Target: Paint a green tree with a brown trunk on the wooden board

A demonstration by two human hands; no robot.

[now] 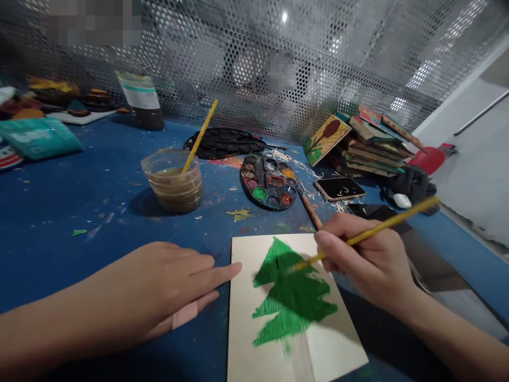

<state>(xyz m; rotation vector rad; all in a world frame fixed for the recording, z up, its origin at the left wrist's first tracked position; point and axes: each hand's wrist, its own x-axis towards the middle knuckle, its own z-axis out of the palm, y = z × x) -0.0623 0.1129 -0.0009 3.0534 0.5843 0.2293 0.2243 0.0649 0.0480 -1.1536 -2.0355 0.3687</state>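
The workspace is bounded at the rear by a perforated metal screen (222, 58). A blue, paint-marked tabletop (105, 178) is set in front of it, and on its near side a pale board (288, 318) is laid flat. A green tree (294, 292) is painted across the middle of the board, with a faint grey strip (303, 353) beneath it. The board is met at its left edge by the left hand (170, 281): the fingers are extended, nothing is enclosed in the grip, and the index fingertip appears to be rested on the margin. The right hand (368, 262) is positioned over the board's right edge, its grip set in a narrow pinch. Beyond the board, a round palette (268, 183) is placed, with a cup of murky water (175, 193) to its left. A yellow-handled brush (382, 227) is held in the right grip, angled down and left, with its tip over the tree's upper half; contact with the surface cannot be confirmed. The step in hand is judged to be the filling of the tree with green. For the next move, a light, controlled stroke appears to be required at the small pale gaps (317, 275) on the tree's right side, with the board steadied.
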